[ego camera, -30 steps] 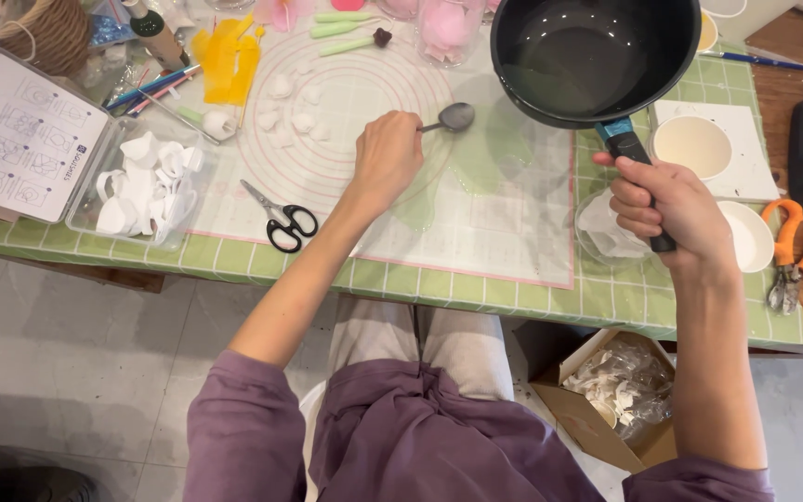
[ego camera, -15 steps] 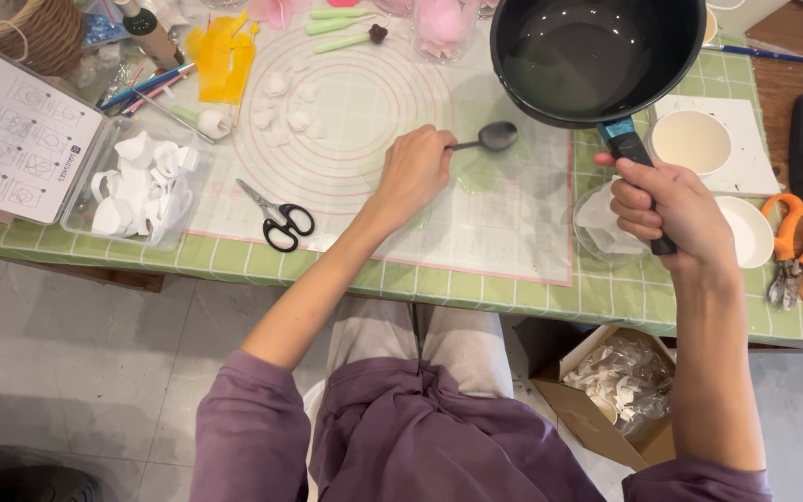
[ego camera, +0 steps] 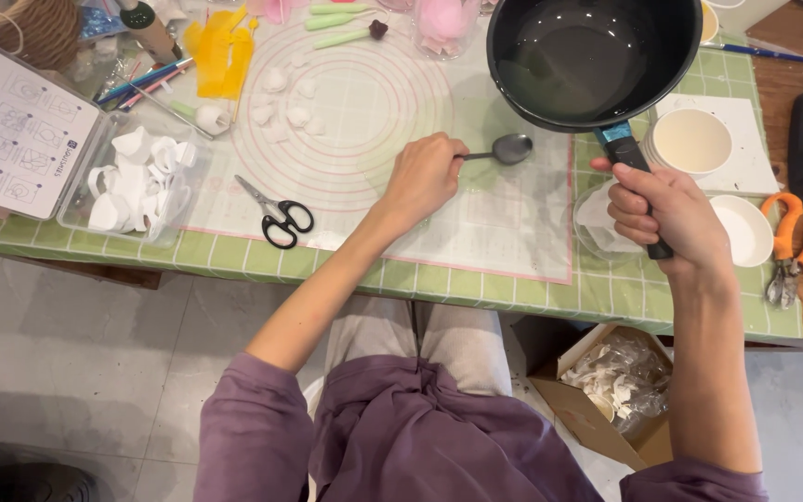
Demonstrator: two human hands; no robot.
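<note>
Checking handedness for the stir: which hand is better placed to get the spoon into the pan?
Left, probably. The left hand already holds the spoon, its bowl just below the pan rim. The right hand is wrapped around the pan handle, so it is occupied.

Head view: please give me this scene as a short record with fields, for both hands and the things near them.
left hand: holds grey metal spoon by its handle, bowl over the translucent baking mat
right hand: grips handle of black round pan, held above the table
pan content: shiny, unclear
near left hand: black-handled scissors on the mat
near right hand: white round bowl
table cover: green checked cloth
</note>
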